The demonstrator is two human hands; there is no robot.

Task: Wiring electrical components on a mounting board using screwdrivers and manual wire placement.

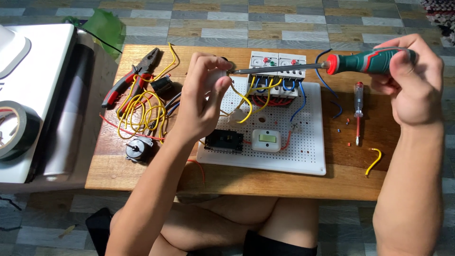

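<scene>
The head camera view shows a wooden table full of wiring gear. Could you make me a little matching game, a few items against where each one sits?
Things:
1. green-handled screwdriver
2. pliers
3. small tester screwdriver
4. tape roll

Places:
A. lying on the table right of the white perforated board
B. on the white surface at far left
C. held in the right hand
D. beside the loose yellow wires

Pairs: 1-C, 2-D, 3-A, 4-B

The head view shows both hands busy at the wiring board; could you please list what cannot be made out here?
- Small white part in the left hand: mostly hidden by the fingers.
- Screwdriver tip: where it meets that part is hidden.
- Tape roll: cut off by the left edge.
- Tiny bits beside the small tester screwdriver: too small to identify.
</scene>
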